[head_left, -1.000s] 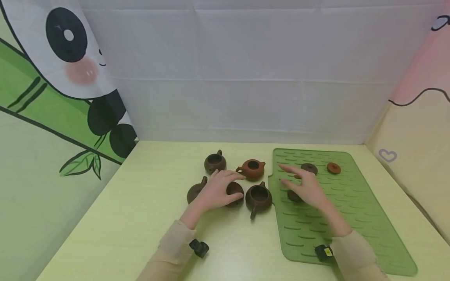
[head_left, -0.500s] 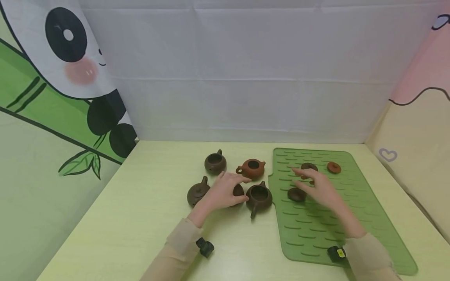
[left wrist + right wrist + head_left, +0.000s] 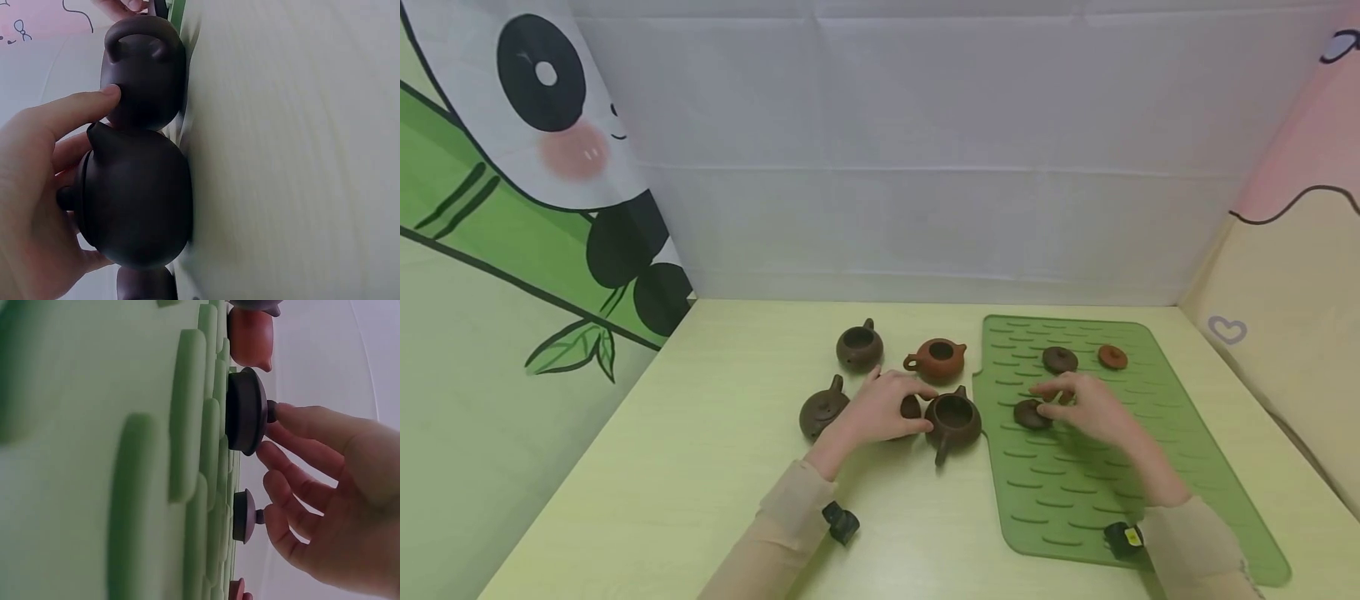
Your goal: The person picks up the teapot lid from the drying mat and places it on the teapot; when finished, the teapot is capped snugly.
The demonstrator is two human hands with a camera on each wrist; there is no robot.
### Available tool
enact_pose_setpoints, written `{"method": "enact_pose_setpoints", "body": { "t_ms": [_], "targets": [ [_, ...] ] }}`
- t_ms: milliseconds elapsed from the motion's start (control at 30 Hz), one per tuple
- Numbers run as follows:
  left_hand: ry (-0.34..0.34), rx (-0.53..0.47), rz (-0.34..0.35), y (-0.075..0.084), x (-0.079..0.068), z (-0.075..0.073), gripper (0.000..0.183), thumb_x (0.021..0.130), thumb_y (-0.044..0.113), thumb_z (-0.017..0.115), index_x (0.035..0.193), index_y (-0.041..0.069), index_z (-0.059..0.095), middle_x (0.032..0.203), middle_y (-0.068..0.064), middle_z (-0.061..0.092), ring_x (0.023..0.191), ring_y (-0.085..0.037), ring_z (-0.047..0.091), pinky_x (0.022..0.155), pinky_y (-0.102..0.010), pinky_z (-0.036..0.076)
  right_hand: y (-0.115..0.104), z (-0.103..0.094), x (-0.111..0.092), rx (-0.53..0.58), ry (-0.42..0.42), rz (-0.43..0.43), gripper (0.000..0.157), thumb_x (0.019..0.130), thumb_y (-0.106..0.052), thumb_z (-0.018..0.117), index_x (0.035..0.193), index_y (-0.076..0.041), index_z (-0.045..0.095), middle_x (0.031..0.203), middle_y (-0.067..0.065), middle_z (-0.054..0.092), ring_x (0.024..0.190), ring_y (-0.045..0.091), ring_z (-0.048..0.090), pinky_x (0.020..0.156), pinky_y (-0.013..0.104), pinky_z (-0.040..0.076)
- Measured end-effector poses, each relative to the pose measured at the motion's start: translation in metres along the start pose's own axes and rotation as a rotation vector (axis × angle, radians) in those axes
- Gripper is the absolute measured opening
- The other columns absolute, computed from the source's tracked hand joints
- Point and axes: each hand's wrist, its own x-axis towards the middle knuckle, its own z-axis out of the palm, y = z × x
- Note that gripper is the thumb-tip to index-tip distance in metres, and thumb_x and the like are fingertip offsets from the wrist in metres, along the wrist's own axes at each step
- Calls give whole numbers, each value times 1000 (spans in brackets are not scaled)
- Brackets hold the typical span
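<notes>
In the head view, my left hand (image 3: pixel 880 408) reaches over a small dark lidded teapot (image 3: pixel 137 197), seen in the left wrist view. Its thumb rests against the side of a dark lidless teapot (image 3: pixel 953 421), with the index fingertip near that teapot's spout. My right hand (image 3: pixel 1086 406) is over a dark teapot lid (image 3: pixel 1032 415) lying on the green mat (image 3: pixel 1052 500). The right thumb tip is at the lid's knob, as the right wrist view shows. A gap still shows between thumb and index finger from the head.
A dark lidded teapot (image 3: pixel 822 412) stands left of the left hand. Behind are a dark lidless teapot (image 3: pixel 860 348) and a reddish lidless one (image 3: pixel 940 360). A second dark lid (image 3: pixel 1060 360) and a reddish lid (image 3: pixel 1112 357) lie farther back on the mat.
My left hand has shifted right to the lidless teapot. My right hand has moved right and lowered to the near dark lid, its thumb and index finger drawing closer together.
</notes>
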Motion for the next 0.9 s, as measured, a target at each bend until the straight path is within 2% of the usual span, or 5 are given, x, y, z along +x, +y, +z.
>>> {"method": "enact_pose_setpoints", "body": {
  "t_ms": [167,433,900],
  "targets": [
    [-3,-4,1,-1,1,-1,44,84,44,76,124,27,69,123,9,70,125,-17,59,115,-69,25,1,-1,2,2,-36,24,21,88,-14,73,107,-6,74,85,1,70,74,11,57,62,23,46],
    [-12,3,4,-1,3,-2,44,83,44,77,123,27,70,122,9,71,123,-16,61,114,-68,26,-4,-3,3,-12,-62,40,10,91,-16,69,99,-10,71,79,-1,64,71,10,53,61,23,43],
    [-21,6,15,-1,3,-3,43,83,44,77,121,27,70,108,9,75,106,-14,68,113,-67,30,-4,1,4,-13,-9,47,7,89,-18,72,94,-14,68,77,-2,62,70,10,52,63,24,42]
  ]
}}
